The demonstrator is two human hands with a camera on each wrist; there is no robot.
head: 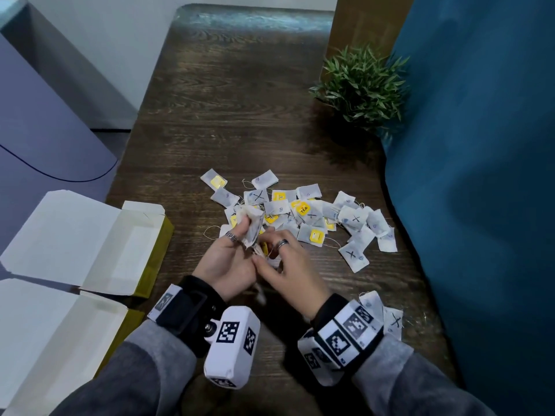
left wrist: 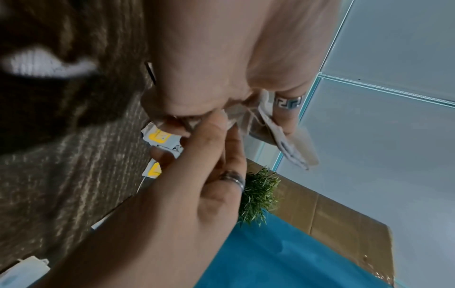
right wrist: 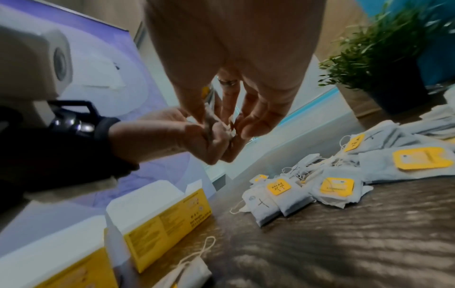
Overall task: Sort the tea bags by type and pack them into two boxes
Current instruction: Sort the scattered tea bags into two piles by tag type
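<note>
Just before the loose pile of tea bags, the left hand grasps a bunch of tea bags in curled fingers; the right hand pinches its lower end. Two open yellow boxes lie left of the pile on the surface.

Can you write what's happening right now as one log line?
left hand: holds tea bags | right hand: pinches them too | boxes: open | pile: unsorted
</note>
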